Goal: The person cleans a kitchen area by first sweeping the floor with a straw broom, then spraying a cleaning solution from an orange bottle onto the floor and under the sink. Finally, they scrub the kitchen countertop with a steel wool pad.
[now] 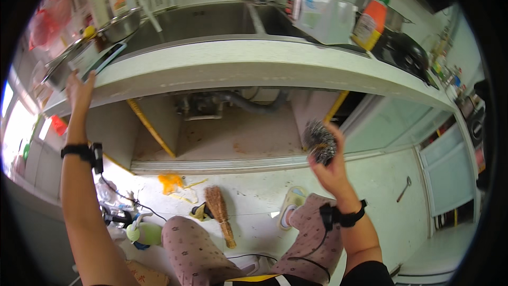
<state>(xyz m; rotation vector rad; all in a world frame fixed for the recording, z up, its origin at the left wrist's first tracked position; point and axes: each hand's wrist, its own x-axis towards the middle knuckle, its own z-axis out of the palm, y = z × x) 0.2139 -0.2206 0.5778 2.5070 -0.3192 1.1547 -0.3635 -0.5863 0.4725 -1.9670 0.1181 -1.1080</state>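
Note:
In my right hand [332, 171] is a steel wool scourer [316, 140], held up before the open cabinet under the sink. The fingers wrap its right side and lower edge. My left hand [80, 89] rests at the left end of the white countertop [222, 57], its fingers apart. A phone [106, 58] lies right by those fingertips; whether they touch it cannot be told. Inside the sink cabinet [234, 135], a grey drain hose [254, 105] runs along the back. Brown stains mark the cabinet floor.
Above are a steel sink [206, 22], a spray bottle [371, 18] and a white box-like container [327, 18]. A straw hand broom [218, 210], orange scraps [170, 184] and a green spray bottle [145, 232] are on the floor. A long-handled tool [405, 189] lies right. Yellow-edged partitions [151, 127] divide the cabinet.

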